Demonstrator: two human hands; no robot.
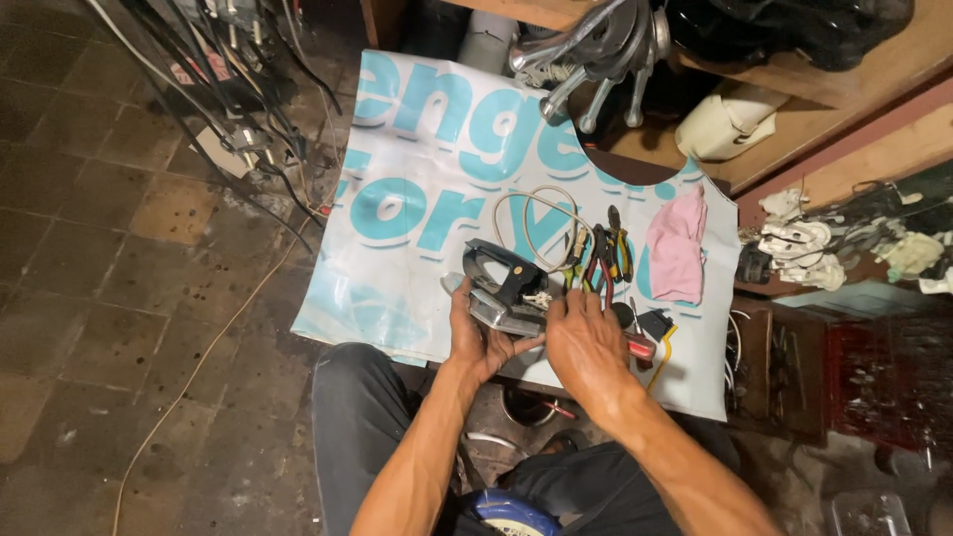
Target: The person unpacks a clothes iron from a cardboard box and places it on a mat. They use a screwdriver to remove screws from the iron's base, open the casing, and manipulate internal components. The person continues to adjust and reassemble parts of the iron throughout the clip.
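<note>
On the white banner (417,199), left hand (475,337) gripping clothes iron (506,288) (tilted), right hand (586,342) touching it

iron (501,288) on banner (417,199), pliers (601,256) right, cloth (677,248) further right

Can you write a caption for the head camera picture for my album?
Left hand steadies an opened clothes iron on a printed sheet; right hand grips a red-handled tool beside pliers.

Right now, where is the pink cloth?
In the head view, the crumpled pink cloth lies on the white-and-teal printed sheet, right of the pliers.
</note>
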